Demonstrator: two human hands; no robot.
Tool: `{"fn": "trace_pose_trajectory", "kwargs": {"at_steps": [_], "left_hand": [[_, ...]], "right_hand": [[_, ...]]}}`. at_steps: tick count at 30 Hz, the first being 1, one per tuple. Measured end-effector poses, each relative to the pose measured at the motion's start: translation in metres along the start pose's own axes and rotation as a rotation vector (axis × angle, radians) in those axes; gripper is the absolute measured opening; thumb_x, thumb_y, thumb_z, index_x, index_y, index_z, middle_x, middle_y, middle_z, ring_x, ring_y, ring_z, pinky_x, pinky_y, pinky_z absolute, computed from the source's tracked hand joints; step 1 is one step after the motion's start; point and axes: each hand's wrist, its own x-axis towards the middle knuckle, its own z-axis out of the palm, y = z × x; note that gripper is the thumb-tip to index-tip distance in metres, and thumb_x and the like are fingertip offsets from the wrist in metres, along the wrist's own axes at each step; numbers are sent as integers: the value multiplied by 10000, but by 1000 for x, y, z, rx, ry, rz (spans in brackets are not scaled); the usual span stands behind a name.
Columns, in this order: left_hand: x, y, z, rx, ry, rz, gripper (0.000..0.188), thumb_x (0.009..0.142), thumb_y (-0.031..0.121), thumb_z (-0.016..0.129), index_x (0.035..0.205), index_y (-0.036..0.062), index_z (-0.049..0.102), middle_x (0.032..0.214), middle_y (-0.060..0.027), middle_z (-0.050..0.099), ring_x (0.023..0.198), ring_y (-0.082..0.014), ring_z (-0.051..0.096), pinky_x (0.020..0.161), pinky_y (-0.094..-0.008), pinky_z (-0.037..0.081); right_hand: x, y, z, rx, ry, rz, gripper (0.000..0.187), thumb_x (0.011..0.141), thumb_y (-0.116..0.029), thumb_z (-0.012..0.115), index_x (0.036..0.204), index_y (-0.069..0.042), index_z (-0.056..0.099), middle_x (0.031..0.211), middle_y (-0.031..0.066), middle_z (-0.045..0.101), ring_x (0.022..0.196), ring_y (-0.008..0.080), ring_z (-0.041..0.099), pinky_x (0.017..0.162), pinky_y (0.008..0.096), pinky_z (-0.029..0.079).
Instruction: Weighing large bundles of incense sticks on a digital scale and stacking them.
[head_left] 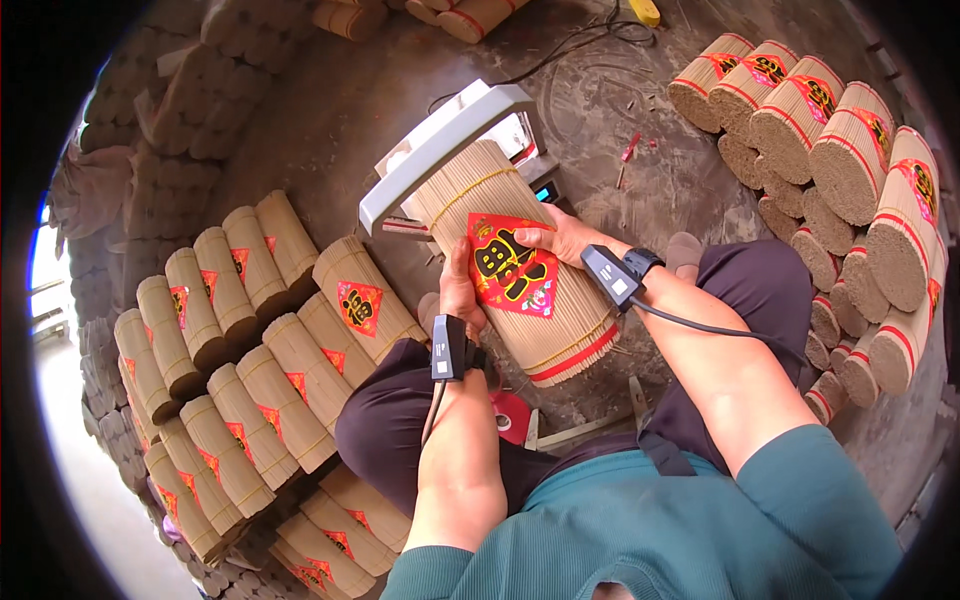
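Observation:
I hold a thick bundle of incense sticks (565, 345) between both hands, tilted with its near end toward my lap. A red diamond-shaped label (512, 300) with a black and gold character lies across its upper side. My left hand (461, 290) is closed round the bundle's left side, thumb up by the label. On the other side my right hand (565, 240) grips it, its thumb lying over the label's edge. The bundle's far part reaches beneath a grey bar frame (455, 135). Next to it a device with a small lit display (545, 192) partly shows.
Several labelled bundles (270, 430) are stacked in rows at my left. More bundles with red bands (850, 155) are piled at the right. A black cable (590, 35) and a small red object (630, 148) lie on the floor (590, 110). A red roll (510, 415) sits by my lap.

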Motion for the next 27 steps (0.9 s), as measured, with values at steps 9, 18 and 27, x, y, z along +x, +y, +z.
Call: {"fn": "trace_pose_trajectory", "kwargs": {"at_steps": [9,18,27], "left_hand": [[1,-3,9,40,8,28,541,883,434,615,1218,25,500,1085,-97,652,899,-187,661,789,-329,550],[0,1,14,62,-3,54,552,883,417,625,1242,21,490,1101,-106,643,912,-182,658,791,-327,549],[0,4,6,63,11,64,578,882,419,627,1268,16,476,1133,-104,634,964,-185,641,856,-325,518]], "right_hand": [[-6,1,-5,15,99,60,828,754,-369,795,1347,21,368,1212,122,572,1113,187,549,956,330,464],[-10,-11,3,26,91,131,854,760,-411,778,1358,16,344,1224,132,555,1089,184,560,934,325,480],[-1,0,2,-34,79,174,831,773,-454,747,1343,23,374,1171,127,587,1030,185,595,888,325,501]]}}
